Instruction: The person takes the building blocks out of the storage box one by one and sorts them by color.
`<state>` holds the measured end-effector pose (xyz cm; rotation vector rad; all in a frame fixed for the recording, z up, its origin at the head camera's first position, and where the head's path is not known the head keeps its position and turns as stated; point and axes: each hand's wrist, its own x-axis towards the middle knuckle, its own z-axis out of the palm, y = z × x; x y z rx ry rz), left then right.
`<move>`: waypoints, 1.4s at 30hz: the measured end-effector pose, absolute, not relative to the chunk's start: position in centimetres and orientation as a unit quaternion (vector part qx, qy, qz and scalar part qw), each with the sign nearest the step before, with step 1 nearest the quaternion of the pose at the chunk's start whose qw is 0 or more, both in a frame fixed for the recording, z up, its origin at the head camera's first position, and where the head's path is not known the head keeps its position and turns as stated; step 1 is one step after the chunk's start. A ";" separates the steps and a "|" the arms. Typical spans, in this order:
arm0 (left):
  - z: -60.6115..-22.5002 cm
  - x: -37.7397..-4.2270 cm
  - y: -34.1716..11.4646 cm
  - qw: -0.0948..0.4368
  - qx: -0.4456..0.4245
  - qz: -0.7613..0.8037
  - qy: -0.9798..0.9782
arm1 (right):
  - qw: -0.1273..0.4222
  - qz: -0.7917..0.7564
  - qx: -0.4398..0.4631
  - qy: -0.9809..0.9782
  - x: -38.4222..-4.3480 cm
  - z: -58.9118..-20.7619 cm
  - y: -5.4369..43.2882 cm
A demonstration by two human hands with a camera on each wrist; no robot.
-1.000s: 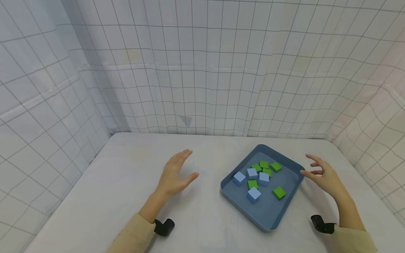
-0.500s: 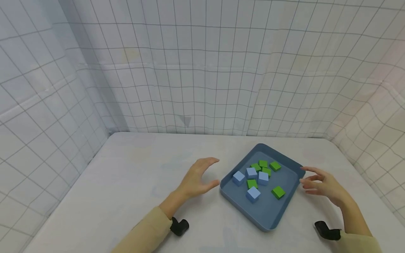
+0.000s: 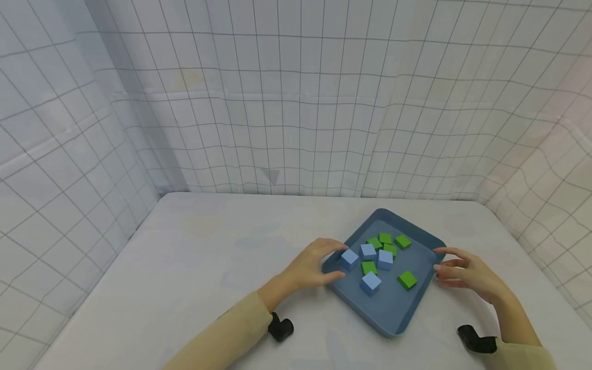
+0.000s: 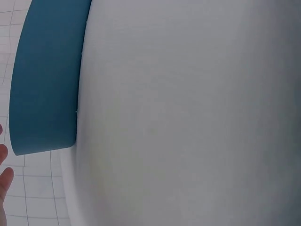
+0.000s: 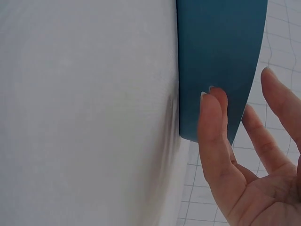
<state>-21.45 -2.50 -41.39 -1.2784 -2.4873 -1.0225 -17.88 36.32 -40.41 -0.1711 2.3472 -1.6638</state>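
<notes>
A shallow blue tray [image 3: 393, 311] lies turned cornerwise on the white table. Inside it are several light blue cubes [image 3: 370, 283] and several flatter green blocks [image 3: 407, 280]. At the tray's left corner is my left hand [image 3: 305, 267], thumb and fingers spread apart; contact with the rim is unclear. My right hand [image 3: 474, 277] is at the right corner, its fingers loosely bent. In the right wrist view, fingertips [image 5: 211, 106] lie before the tray's outer wall [image 5: 218, 42], others reach past its rim. The left wrist view catches only a few fingertips [image 4: 5, 179] beside the tray.
White table surface [image 3: 208, 246] extends left of the tray. Grid-patterned white curtains [image 3: 296, 103] enclose the back and both sides. A black wrist-mounted device [image 3: 281, 328] sits below the left hand, another black device [image 3: 477, 340] below the right.
My left hand has moved right across the table to the tray's left corner. My right hand has shifted slightly lower and inward at the right corner. Tray and blocks keep their places.
</notes>
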 end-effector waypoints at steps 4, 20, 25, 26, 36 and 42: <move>-41.5 -21.7 -1.8 0.086 -0.451 -0.342 -0.820 | 0.139 -0.571 -0.055 0.807 -18.0 -40.5 36.2; -41.2 -22.2 1.2 0.028 -0.508 -0.259 -0.821 | 0.147 -0.560 -0.033 0.815 -18.2 -40.8 36.1; -41.3 -22.5 2.2 0.001 -0.521 -0.236 -0.820 | 0.153 -0.563 -0.030 0.811 -18.2 -40.9 36.1; -41.3 -22.5 2.3 -0.004 -0.523 -0.234 -0.820 | 0.153 -0.563 -0.029 0.812 -18.2 -40.9 36.1; -41.8 -22.8 3.0 -0.013 -0.526 -0.201 -0.826 | 0.145 -0.561 -0.032 0.815 -18.2 -40.8 36.0; -41.7 -22.8 3.2 -0.024 -0.517 -0.184 -0.836 | 0.142 -0.559 -0.039 0.816 -18.1 -40.8 36.1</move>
